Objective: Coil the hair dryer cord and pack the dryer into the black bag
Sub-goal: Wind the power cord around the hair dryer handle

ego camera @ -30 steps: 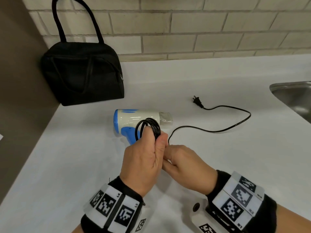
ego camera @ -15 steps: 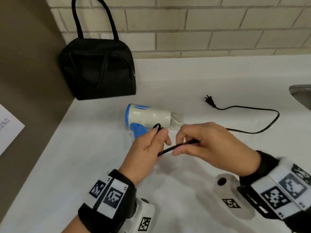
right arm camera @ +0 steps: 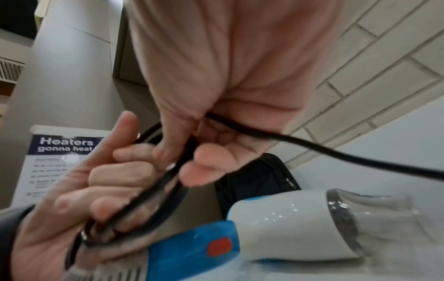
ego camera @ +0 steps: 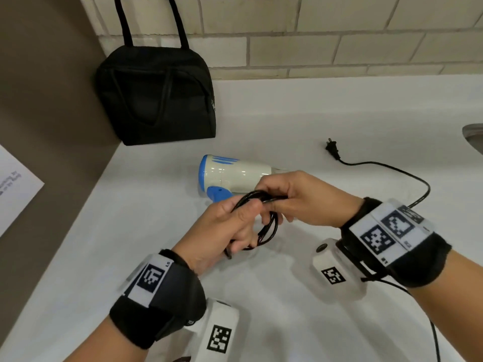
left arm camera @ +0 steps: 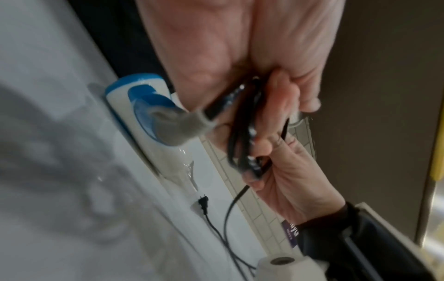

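Note:
A white and blue hair dryer (ego camera: 235, 175) (right arm camera: 288, 224) (left arm camera: 149, 121) lies on the white counter (ego camera: 287, 113), nozzle pointing right. My left hand (ego camera: 230, 226) grips a small coil of its black cord (ego camera: 269, 226) (right arm camera: 153, 192) (left arm camera: 242, 136) just in front of the dryer. My right hand (ego camera: 295, 197) pinches the cord at the top of the coil. The loose cord (ego camera: 407, 176) runs right to the plug (ego camera: 332, 148) (left arm camera: 203, 204) lying on the counter. The black bag (ego camera: 156, 97) (right arm camera: 259, 180) stands closed at the back left against the brick wall.
A sink edge (ego camera: 473, 134) shows at the far right. A brown side wall with a paper notice (ego camera: 15, 189) (right arm camera: 55, 163) bounds the counter on the left. A toilet roll (left arm camera: 286, 266) appears in the left wrist view.
My right hand has brought another stretch of cord over to the left hand, so the coil has grown. The loose cord on the counter is shorter.

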Demonstrator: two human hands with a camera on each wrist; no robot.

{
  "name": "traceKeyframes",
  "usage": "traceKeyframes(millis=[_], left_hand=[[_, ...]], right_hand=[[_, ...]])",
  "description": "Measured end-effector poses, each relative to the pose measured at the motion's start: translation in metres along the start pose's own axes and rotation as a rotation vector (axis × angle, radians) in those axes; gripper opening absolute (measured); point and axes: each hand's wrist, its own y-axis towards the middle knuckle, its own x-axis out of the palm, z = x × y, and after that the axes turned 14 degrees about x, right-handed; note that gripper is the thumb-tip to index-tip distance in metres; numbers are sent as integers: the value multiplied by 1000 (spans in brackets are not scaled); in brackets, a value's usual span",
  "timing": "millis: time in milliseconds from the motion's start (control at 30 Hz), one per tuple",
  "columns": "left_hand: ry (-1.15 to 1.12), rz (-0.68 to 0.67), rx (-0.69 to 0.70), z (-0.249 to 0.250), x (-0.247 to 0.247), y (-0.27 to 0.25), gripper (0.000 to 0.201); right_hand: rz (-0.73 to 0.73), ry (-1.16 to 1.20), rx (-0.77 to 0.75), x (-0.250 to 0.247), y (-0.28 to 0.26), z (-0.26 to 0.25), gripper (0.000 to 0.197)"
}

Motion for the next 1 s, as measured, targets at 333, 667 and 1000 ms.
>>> traceKeyframes(millis=[333,667,1000], left_hand=[[-115,152,-67,9,3,10,40],[-284,3,-178,-1,0,5,26],[-574,101,-78,8,-17,1,20]], right_hand=[[454,-522,-223,12,18,5,27],[359,-999,-367,3,12,11,29],[116,37,113,-44,14,24,19]])
